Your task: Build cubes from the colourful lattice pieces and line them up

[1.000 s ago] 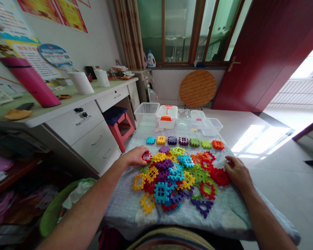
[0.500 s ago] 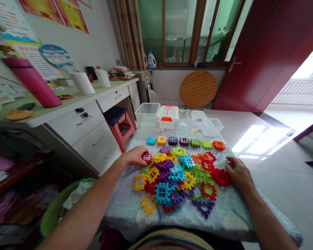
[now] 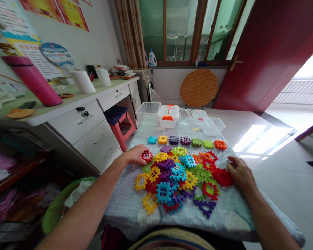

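Note:
At the left edge of a loose pile of toothed plastic building blocks, my left hand has its thumb and fingers closed on a red building block with a white window grid. My right hand rests at the pile's right side, its fingers loosely bent and apart, touching or very near a round red building block. Behind the pile runs a row of several small assembled blocks, from a blue one on the left to an orange-red one on the right.
Along the table's far edge stand an open clear bin, a lidded box with orange clips and smaller clear containers. A patterned cloth covers the table. To the left are a desk and a red stool.
Both hands stay almost where they were, the left still on the red block. The whole view has shifted very slightly.

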`<state>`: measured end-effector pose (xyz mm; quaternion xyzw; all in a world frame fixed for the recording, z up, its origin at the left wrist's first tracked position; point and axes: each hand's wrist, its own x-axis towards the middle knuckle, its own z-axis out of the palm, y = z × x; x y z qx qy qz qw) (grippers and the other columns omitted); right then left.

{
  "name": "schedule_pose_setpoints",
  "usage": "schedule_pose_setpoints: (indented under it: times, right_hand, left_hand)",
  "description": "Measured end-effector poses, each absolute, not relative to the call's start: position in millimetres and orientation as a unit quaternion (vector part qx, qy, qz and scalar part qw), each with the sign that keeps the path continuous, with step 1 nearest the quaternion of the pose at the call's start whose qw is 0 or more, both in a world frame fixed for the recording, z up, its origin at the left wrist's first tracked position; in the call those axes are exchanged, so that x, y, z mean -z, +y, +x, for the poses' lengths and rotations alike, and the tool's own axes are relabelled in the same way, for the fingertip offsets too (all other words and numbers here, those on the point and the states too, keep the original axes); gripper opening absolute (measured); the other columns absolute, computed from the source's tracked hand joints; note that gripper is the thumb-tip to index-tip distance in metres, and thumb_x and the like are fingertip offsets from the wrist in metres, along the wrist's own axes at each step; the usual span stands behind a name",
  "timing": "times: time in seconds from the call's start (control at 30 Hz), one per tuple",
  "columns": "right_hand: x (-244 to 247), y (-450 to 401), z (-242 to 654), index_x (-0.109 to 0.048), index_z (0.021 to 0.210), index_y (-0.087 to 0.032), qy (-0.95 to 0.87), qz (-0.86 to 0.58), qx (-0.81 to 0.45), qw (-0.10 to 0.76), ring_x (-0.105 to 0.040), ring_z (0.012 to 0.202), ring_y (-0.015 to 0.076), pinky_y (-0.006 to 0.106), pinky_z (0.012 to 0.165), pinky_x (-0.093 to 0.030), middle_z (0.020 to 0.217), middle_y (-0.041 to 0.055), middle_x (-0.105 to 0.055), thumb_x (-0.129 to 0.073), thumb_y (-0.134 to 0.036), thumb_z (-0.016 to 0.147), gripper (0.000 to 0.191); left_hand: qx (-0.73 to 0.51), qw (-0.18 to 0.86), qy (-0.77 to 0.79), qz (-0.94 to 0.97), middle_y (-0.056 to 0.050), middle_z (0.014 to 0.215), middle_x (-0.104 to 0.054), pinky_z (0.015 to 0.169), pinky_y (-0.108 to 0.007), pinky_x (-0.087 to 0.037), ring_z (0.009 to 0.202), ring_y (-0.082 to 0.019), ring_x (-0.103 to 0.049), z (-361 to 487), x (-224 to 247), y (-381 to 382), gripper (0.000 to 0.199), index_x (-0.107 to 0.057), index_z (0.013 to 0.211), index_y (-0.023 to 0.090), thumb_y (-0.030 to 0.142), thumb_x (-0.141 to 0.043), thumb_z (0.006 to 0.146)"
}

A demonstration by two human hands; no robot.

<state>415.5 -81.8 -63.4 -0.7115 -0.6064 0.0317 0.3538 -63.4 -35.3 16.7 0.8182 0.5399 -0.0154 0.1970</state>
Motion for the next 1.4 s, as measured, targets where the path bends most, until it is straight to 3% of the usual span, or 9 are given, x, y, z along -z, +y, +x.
schedule_pose_setpoints:
  times: [0.23, 0.47, 0.93, 1.13, 1.4]
  right_hand:
    - [62, -82, 416, -0.066, 0.098, -0.018, -0.609, -0.711, -0.031, 0.35, -0.064, 0.075, 0.0209, 0.035, 0.077, -0.053, 0.092, 0.0087, -0.066, -0.049, -0.035, 0.071, 0.036]
    - [65, -81, 418, -0.066, 0.098, -0.018, -0.611, -0.715, -0.03, 0.339, -0.065, 0.077, 0.0219, 0.037, 0.079, -0.052, 0.092, 0.0084, -0.066, -0.048, -0.038, 0.071, 0.037]
    - [67, -81, 420, -0.064, 0.101, -0.018, -0.611, -0.722, -0.031, 0.322, -0.066, 0.079, 0.0236, 0.038, 0.079, -0.052, 0.091, 0.0084, -0.065, -0.048, -0.042, 0.071, 0.042]
    - [66, -81, 420, -0.064, 0.099, -0.019, -0.614, -0.718, -0.027, 0.327, -0.065, 0.078, 0.0231, 0.037, 0.078, -0.052, 0.09, 0.0082, -0.065, -0.047, -0.042, 0.072, 0.04]
    - [66, -80, 419, -0.065, 0.102, -0.017, -0.612, -0.723, -0.028, 0.32, -0.065, 0.079, 0.0227, 0.036, 0.078, -0.052, 0.092, 0.0089, -0.066, -0.046, -0.041, 0.072, 0.042]
  left_hand:
    - [0.018, 0.187, 0.522, 0.832, -0.007, 0.1, -0.063, 0.09, -0.033, -0.046, 0.098, -0.026, -0.058, -63, -17, -35, 0.04, -0.066, 0.097, 0.017, 0.028, -0.067, 0.059]
    - [-0.068, 0.107, 0.581, 0.804, -0.008, 0.101, -0.06, 0.085, -0.03, -0.048, 0.094, -0.024, -0.059, -91, -22, 0, 0.045, -0.063, 0.102, 0.014, 0.028, -0.065, 0.059]
    - [0.055, 0.134, 0.61, 0.779, -0.008, 0.116, -0.06, 0.084, -0.028, -0.049, 0.101, -0.025, -0.06, -95, -6, 68, 0.067, -0.06, 0.113, 0.018, 0.02, -0.068, 0.047]
    - [0.072, 0.13, 0.601, 0.785, -0.006, 0.111, -0.062, 0.082, -0.027, -0.05, 0.097, -0.024, -0.061, -90, -9, 68, 0.054, -0.064, 0.103, 0.019, 0.017, -0.063, 0.049]
    - [0.084, 0.125, 0.616, 0.774, -0.009, 0.114, -0.062, 0.084, -0.027, -0.05, 0.099, -0.025, -0.062, -92, -5, 71, 0.056, -0.063, 0.105, 0.017, 0.014, -0.063, 0.049]
